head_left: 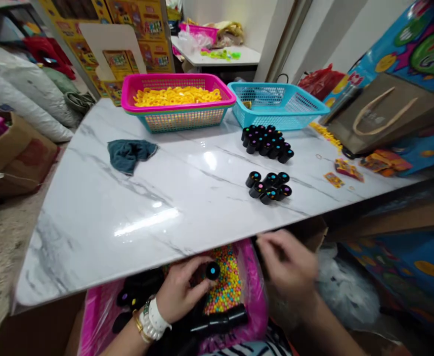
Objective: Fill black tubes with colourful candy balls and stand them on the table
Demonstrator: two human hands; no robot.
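In our left hand (182,287) we hold one black tube (212,271): the thumb and the fingers pinch it from the sides, and its round end with a blue dot looks up to us. The tube is above the pink bin (256,284), over the small balls (226,277), just beyond the near edge of the table (187,193). Whether it touches the balls, we cannot tell.

Our right hand (289,262) is apart from the tube, near the table edge. Its fingertips look close to each other, but the blur does not let us tell if something is between them.

To work well, we should keep the left grip firm but low on the sides, so the upper end stays free for the right fingers. It is better to handle the tube over the bin, because then a fallen ball drops among the others. We should also lift with care past the table edge, which could knock the tube. On the table, the near group (270,193) stands loosely; a careless touch could tip it.
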